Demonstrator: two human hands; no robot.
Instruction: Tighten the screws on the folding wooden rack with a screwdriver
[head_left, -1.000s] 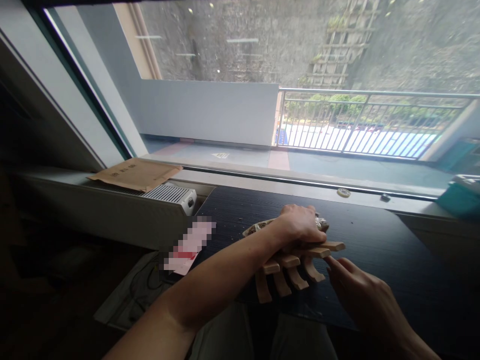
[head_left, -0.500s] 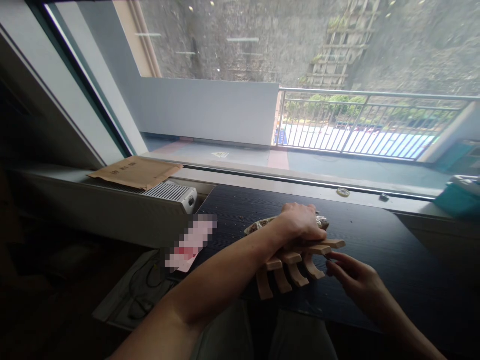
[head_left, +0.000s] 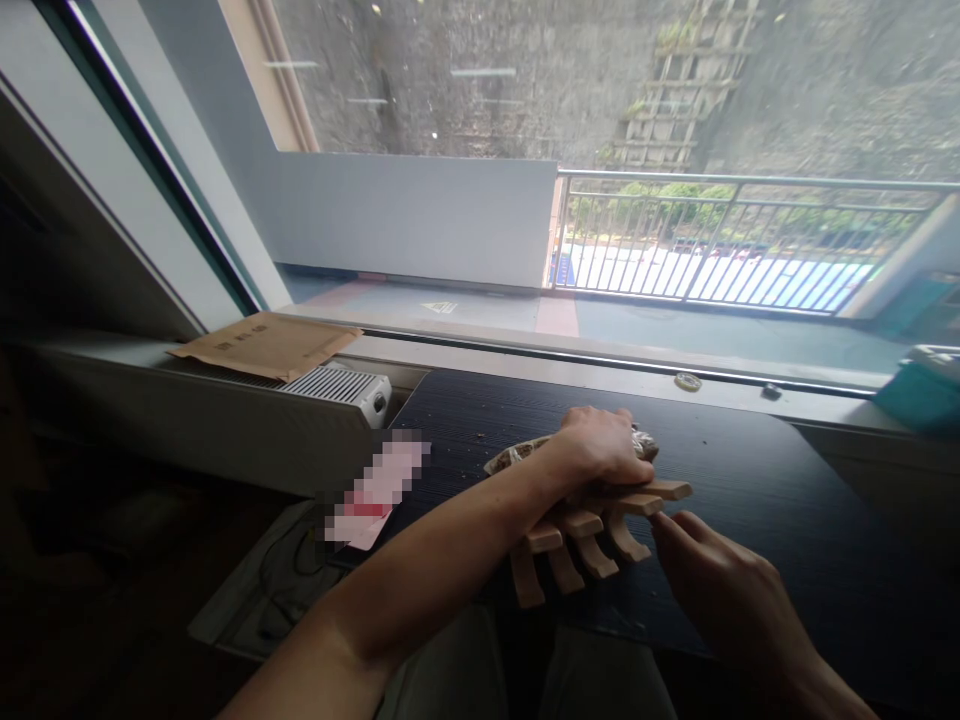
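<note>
A light wooden piece (head_left: 591,553) with several slats and curved legs lies on the dark table in front of me. My left hand (head_left: 606,446) reaches across its top, fingers bent over the far side and gripping it. Part of the piece is hidden beneath that hand and forearm. By the right ends of the slats, my right hand (head_left: 724,575) is closed, thumb and fingertips pressed together near the wood. Whatever it pinches, if anything, cannot be made out. Behind my left hand lies a clear plastic bag (head_left: 517,455) with brownish contents, partly covered by my wrist.
The dark table (head_left: 765,500) meets the window sill, where a tape roll (head_left: 688,382) and a small dark object (head_left: 771,392) lie. A blurred pink item (head_left: 379,495) is at the table's left edge. Further left, a brown envelope (head_left: 266,345) rests on a radiator (head_left: 345,390).
My right hand has turned and come closer beneath the slat ends, its back now showing more. A small dark thing at its fingertips is no longer visible. My left hand keeps its place.
</note>
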